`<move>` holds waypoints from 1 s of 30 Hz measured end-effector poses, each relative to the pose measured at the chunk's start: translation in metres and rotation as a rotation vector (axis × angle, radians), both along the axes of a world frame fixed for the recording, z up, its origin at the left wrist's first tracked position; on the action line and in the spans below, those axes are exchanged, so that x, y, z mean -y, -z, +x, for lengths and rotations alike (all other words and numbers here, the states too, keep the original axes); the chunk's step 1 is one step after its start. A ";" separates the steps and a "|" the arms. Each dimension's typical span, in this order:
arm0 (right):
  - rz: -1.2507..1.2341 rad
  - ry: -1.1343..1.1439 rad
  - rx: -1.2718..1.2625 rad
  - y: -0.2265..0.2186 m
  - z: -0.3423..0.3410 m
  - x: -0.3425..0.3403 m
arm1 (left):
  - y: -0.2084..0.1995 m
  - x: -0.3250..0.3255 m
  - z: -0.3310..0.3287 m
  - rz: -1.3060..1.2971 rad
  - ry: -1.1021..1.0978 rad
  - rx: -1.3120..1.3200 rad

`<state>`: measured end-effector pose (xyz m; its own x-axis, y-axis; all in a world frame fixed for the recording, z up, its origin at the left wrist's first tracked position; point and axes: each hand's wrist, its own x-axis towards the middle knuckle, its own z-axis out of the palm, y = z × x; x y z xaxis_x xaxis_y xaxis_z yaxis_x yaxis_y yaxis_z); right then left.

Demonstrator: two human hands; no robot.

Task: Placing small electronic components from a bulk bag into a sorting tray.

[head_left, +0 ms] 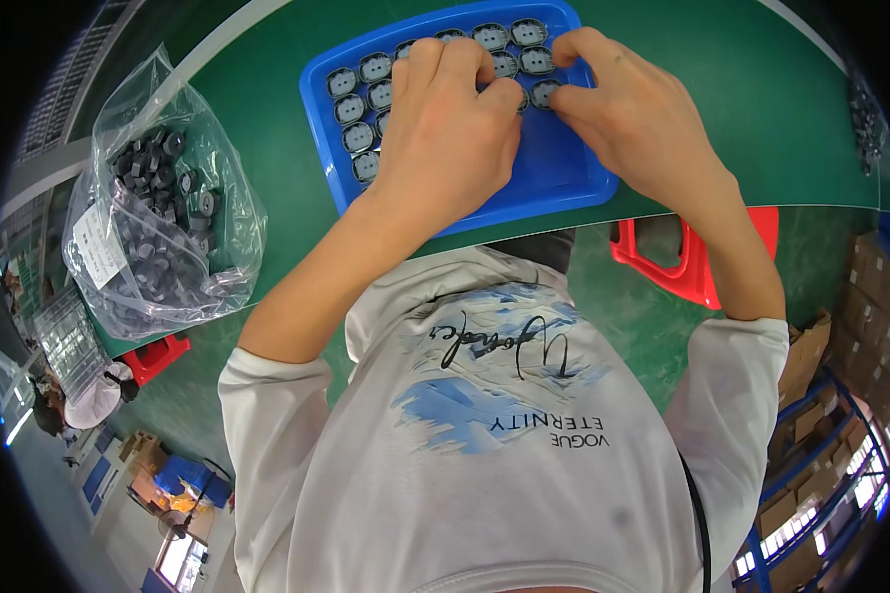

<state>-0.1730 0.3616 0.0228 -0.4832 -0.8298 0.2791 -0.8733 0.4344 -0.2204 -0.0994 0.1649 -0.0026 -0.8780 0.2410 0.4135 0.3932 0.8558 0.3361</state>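
Note:
A blue tray [554,168] on the table holds rows of small grey oval parts [375,67] with dark rims. Over its middle is my left hand [450,128], fingers curled down among the parts and closed; its palm and thumb hide what the fingertips grip. My right hand [638,114] reaches over the tray's right edge, its fingers bent. Its thumb side presses against a grey oval part [545,94] at the right end of a row, while its forefinger curves beside the row behind. Several parts are partly covered by my left hand.
On the green table [267,128], left of the tray, stands a clear plastic bag [237,212] of small dark round parts with a white label. Red stools [697,282] are below the table edge. Cardboard boxes [872,287] and blue shelving [831,435] stand at the right.

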 end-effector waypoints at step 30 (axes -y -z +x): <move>-0.140 0.724 0.008 0.051 -0.016 -0.075 | -0.019 0.039 0.018 0.151 -0.079 -0.069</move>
